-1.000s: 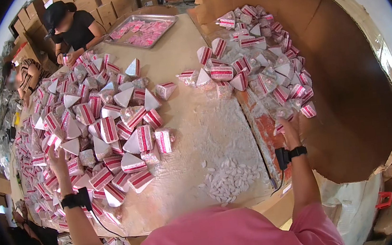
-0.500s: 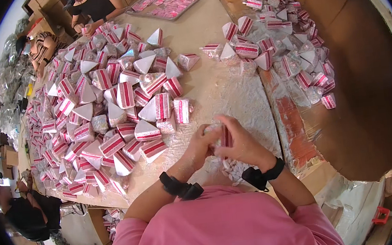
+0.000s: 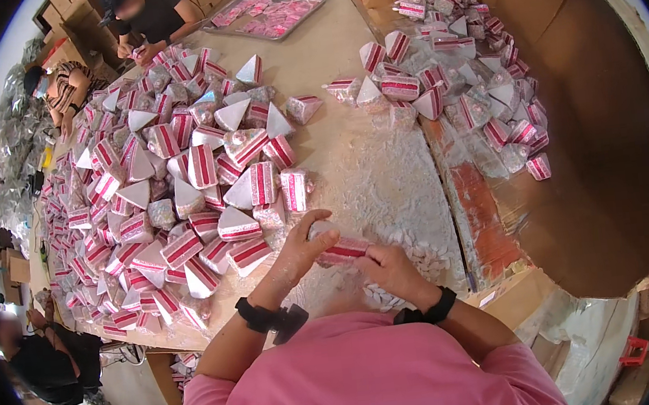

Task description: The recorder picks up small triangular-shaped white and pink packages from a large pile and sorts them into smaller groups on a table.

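Observation:
My left hand (image 3: pixel 298 251) grips a cake-slice wedge (image 3: pixel 345 249) with red, pink and white layers, thumb on top. At the wedge's right end, my right hand (image 3: pixel 397 271) is closed, its fingertips pressed against that end. What the right fingertips pinch, if anything besides the wedge, is too small to make out. Under and beside the right hand lies a scatter of small white chips (image 3: pixel 429 259) on the table. Just beyond my left hand is the near edge of a large heap of similar wedges (image 3: pixel 202 166).
A smaller group of wedges (image 3: pixel 477 107) lies at the right, partly on brown cardboard (image 3: pixel 578 136). At the far side stands a metal tray (image 3: pixel 220 24) with flat pink pieces. White residue coats the table (image 3: pixel 385 172). Several people work along the left and far sides.
The wedge has turned from upright to lying lengthwise between my hands and moved slightly left. My left hand has shifted left; my right hand has dropped to the wedge's right end, fingers drawn together.

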